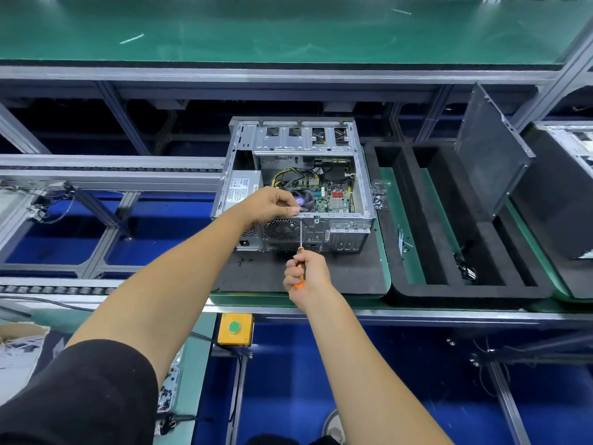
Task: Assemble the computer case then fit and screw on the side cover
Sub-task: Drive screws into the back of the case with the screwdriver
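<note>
An open grey computer case (362, 175) lies on its side on a dark mat (346, 274), with its motherboard, fan and cables showing. My left hand (272, 203) grips the case's near top rim above the rear fan grille. My right hand (306, 276) holds an orange-handled screwdriver (301, 239) upright, its tip against that rim right beside my left fingers. The dark side cover (491, 149) leans upright to the right of the case, apart from it.
A black foam tray (401, 293) with long slots sits right of the mat. A second case (571, 194) stands at the far right. Small screws (245, 260) lie on the mat. A yellow box with a green button (235, 329) is mounted below the bench edge.
</note>
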